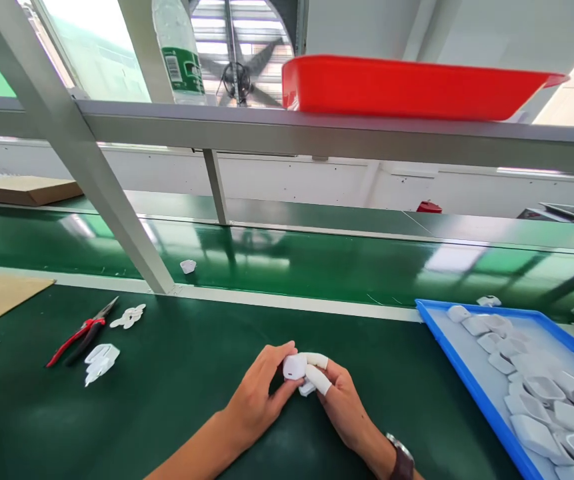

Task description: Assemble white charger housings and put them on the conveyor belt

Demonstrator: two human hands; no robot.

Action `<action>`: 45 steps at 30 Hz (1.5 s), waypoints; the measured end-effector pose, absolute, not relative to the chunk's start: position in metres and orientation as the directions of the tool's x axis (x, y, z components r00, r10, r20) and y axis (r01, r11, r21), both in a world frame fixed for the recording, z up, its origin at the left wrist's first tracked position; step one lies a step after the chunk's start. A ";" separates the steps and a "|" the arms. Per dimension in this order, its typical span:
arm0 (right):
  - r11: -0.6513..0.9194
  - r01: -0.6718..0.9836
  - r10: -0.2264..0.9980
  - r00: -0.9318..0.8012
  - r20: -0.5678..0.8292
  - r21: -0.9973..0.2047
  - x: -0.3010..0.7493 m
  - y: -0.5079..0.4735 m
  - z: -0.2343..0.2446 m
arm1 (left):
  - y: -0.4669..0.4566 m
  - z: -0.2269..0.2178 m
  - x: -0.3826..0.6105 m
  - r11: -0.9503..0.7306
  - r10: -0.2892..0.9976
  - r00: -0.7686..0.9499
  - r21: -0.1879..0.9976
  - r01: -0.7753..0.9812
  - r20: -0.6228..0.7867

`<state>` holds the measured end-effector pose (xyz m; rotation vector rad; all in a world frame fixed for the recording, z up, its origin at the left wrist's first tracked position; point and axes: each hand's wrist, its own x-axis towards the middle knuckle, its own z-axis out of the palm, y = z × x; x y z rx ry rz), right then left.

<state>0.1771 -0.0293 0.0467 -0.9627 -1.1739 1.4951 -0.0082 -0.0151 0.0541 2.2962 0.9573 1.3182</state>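
Observation:
Between my two hands, above the dark green table, is a small white plastic housing (294, 367) with a rounded face and a small dark slot. My left hand (261, 387) pinches it from the left, with thumb below and fingertips on top. From the right, my right hand (339, 393) grips the same piece; its thumb and a finger wear white finger cots. A second white part (307, 388) shows just under the housing; whether it is joined to it I cannot tell. A watch (401, 456) sits on my right wrist.
At right, a blue-rimmed tray (471, 387) holds several white plastic parts. Red-and-black pliers (84, 333) lie at left beside white scraps (101, 362). A slanted metal post (101, 180) rises to a shelf carrying a red tray (407, 90) and a bottle (179, 57).

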 end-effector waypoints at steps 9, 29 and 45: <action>0.298 0.235 0.950 -0.169 0.263 -0.925 0.172 -0.021 0.038 | -0.002 0.054 -0.018 -0.746 0.666 0.430 0.527 0.407 0.610; 0.573 0.795 0.805 -0.500 0.320 -0.198 0.193 0.005 0.005 | 0.142 0.073 -0.026 -0.313 0.939 0.158 0.562 0.766 0.307; 0.595 0.779 0.789 -0.517 0.331 -0.200 0.195 0.006 0.009 | 0.119 0.062 -0.041 -0.286 0.923 0.055 0.582 0.762 0.381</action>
